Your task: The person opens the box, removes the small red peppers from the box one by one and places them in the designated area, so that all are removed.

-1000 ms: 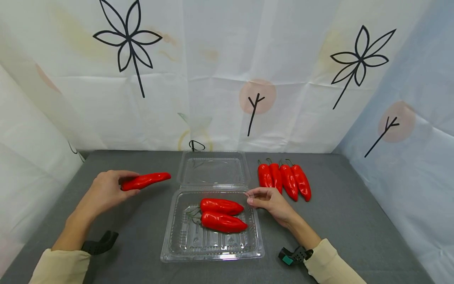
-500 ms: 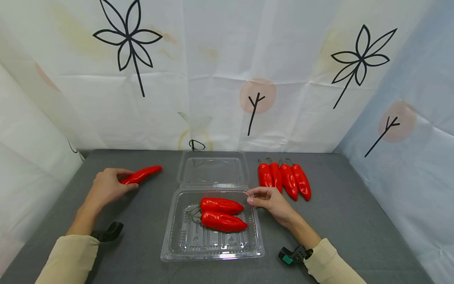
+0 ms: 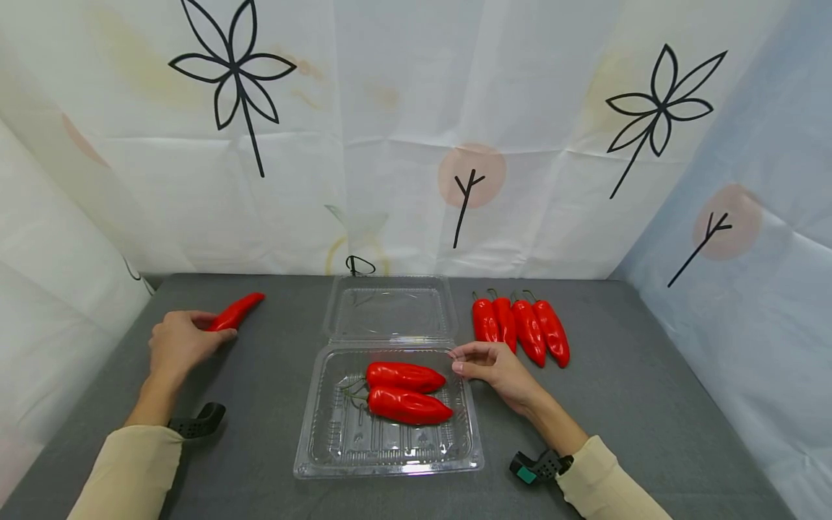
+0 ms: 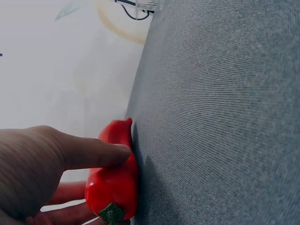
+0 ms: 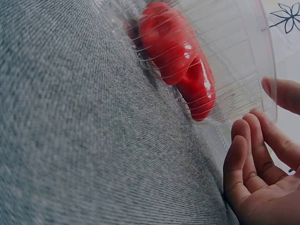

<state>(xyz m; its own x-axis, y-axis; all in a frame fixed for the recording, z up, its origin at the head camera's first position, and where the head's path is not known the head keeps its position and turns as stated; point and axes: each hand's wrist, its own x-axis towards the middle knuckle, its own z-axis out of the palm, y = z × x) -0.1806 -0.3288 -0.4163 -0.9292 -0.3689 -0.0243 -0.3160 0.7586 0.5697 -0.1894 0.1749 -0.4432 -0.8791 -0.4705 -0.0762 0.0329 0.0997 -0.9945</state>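
My left hand holds a long red pepper between thumb and fingers, at the left back of the table. In the left wrist view, the thumb lies across the pepper, whose green stem end faces the camera, close along the grey cloth. My right hand pinches the right rim of a clear plastic clamshell container. In the right wrist view, the thumb is on one side of its rim and the fingers on the other. Two red peppers lie side by side inside, their thin stems pointing left.
The container's lid lies folded back behind its base. Several red peppers lie in a row at the back right, past my right hand. Grey cloth covers the table, and a printed white curtain hangs behind it.
My left hand has moved left and lowered with its pepper, whose tip has swung from pointing right toward the back. The right hand and the container have stayed put.
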